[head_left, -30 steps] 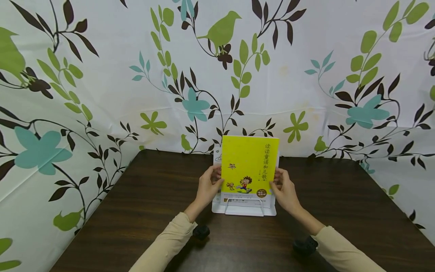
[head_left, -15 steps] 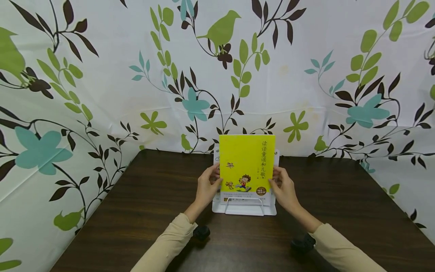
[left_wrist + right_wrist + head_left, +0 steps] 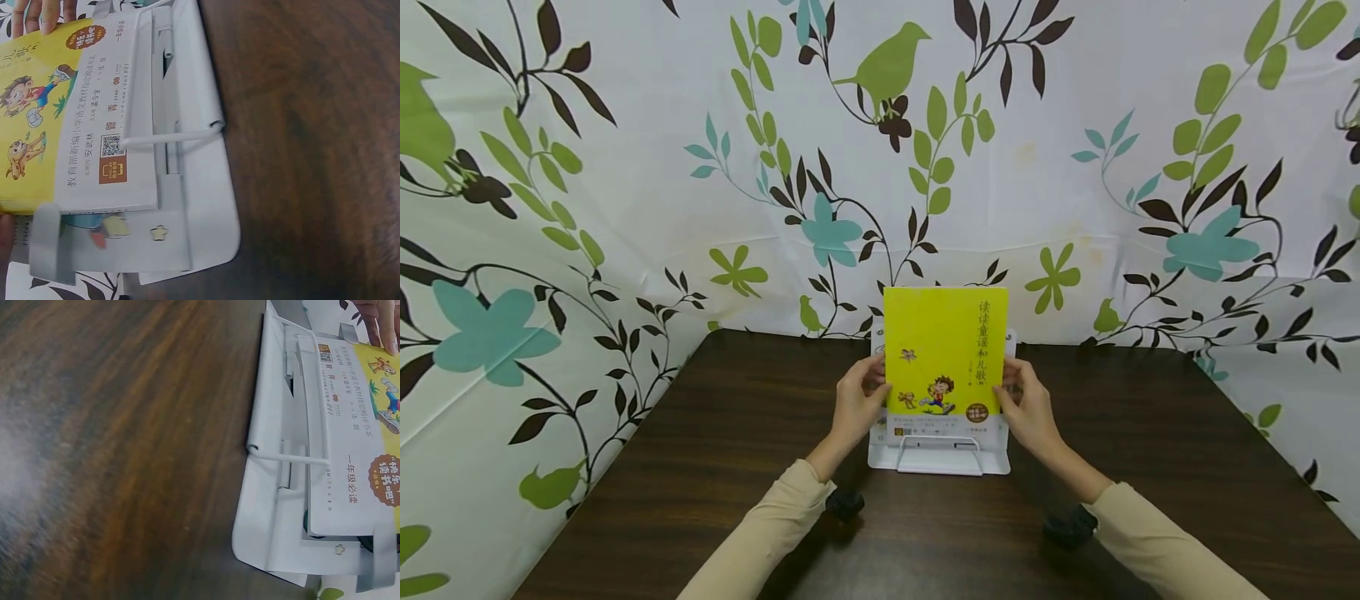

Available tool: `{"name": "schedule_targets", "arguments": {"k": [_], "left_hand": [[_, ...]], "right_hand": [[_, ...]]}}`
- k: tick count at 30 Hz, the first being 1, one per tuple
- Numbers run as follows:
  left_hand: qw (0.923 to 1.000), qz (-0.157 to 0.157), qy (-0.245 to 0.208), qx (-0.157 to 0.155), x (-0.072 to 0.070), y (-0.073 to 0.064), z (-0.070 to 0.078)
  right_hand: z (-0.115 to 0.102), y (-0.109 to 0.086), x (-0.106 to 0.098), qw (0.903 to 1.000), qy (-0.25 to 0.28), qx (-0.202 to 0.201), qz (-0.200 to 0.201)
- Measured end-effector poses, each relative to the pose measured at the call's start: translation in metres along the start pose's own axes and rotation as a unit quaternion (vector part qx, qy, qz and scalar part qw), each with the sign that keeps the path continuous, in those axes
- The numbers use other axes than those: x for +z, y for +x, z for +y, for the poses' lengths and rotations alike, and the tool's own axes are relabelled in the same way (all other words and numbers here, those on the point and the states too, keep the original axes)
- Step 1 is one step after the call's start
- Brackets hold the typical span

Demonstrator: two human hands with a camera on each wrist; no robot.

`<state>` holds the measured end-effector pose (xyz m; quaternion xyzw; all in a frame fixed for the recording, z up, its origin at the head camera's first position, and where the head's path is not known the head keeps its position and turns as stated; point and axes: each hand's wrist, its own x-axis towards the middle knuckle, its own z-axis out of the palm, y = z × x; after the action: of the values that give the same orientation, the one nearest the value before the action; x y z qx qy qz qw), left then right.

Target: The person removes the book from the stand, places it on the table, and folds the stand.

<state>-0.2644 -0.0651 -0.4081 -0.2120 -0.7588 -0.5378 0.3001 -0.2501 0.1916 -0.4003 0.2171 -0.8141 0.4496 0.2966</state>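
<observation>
A yellow children's book with a white lower band stands upright, leaning in a white book stand. My left hand pinches its left edge, thumb on the cover, other fingers partly hidden behind. On the opposite edge my right hand pinches it the same way. The stand's white wire bar crosses in front of the book's lower part. In the head view the book's lower edge sits a little above the stand's base. Grey side clips of the stand show near the book's edges.
The stand rests on a dark brown wooden table. A patterned cloth with birds and leaves hangs behind it. Dark wrist devices are below both forearms.
The book first shifts slightly left and straightens, then rises a little in the stand. Both hands keep their pinch and move up slightly with it.
</observation>
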Motion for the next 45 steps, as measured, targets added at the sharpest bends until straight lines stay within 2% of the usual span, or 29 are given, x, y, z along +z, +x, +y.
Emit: {"name": "schedule_targets", "arguments": {"k": [5, 9, 17, 21, 26, 29, 33, 35, 37, 39, 41, 45], "left_hand": [[1.0000, 0.007, 0.004, 0.002, -0.003, 0.010, 0.005], [0.9998, 0.018, -0.008, 0.003, -0.004, 0.018, 0.008], [0.9989, 0.043, -0.016, -0.009, -0.007, 0.028, 0.015], [0.9983, 0.050, -0.029, -0.001, -0.006, 0.031, 0.020], [0.9980, 0.051, -0.036, 0.013, -0.010, 0.034, 0.047], [0.9981, 0.052, -0.030, 0.012, -0.013, 0.034, 0.067], [0.9980, 0.054, -0.029, 0.010, -0.013, 0.033, 0.077], [0.9981, 0.054, -0.028, 0.007, -0.012, 0.032, 0.079], [0.9981, 0.055, -0.024, 0.014, -0.009, 0.031, 0.069], [0.9982, 0.052, -0.028, 0.011, -0.007, 0.029, 0.070], [0.9985, 0.047, -0.023, 0.012, -0.003, 0.027, 0.062], [0.9997, 0.020, -0.016, 0.007, 0.002, 0.022, 0.059]], "right_hand": [[0.000, 0.009, -0.001, 0.9999, -0.002, -0.015, -0.001], [-0.009, 0.020, -0.004, 0.9997, -0.009, -0.023, -0.001], [-0.053, 0.037, -0.012, 0.9982, -0.014, -0.057, 0.008], [-0.047, 0.042, -0.014, 0.9979, -0.018, -0.061, 0.015], [-0.026, 0.045, -0.015, 0.9968, -0.021, -0.071, 0.030], [-0.023, 0.045, -0.016, 0.9964, -0.018, -0.077, 0.032], [-0.027, 0.044, -0.019, 0.9969, -0.018, -0.068, 0.034], [-0.030, 0.042, -0.021, 0.9971, -0.023, -0.064, 0.036], [-0.033, 0.041, -0.023, 0.9973, -0.028, -0.057, 0.038], [-0.035, 0.038, -0.026, 0.9973, -0.032, -0.053, 0.040], [-0.035, 0.035, -0.029, 0.9974, -0.037, -0.049, 0.039], [-0.034, 0.027, -0.036, 0.9978, -0.048, -0.033, 0.031]]}}
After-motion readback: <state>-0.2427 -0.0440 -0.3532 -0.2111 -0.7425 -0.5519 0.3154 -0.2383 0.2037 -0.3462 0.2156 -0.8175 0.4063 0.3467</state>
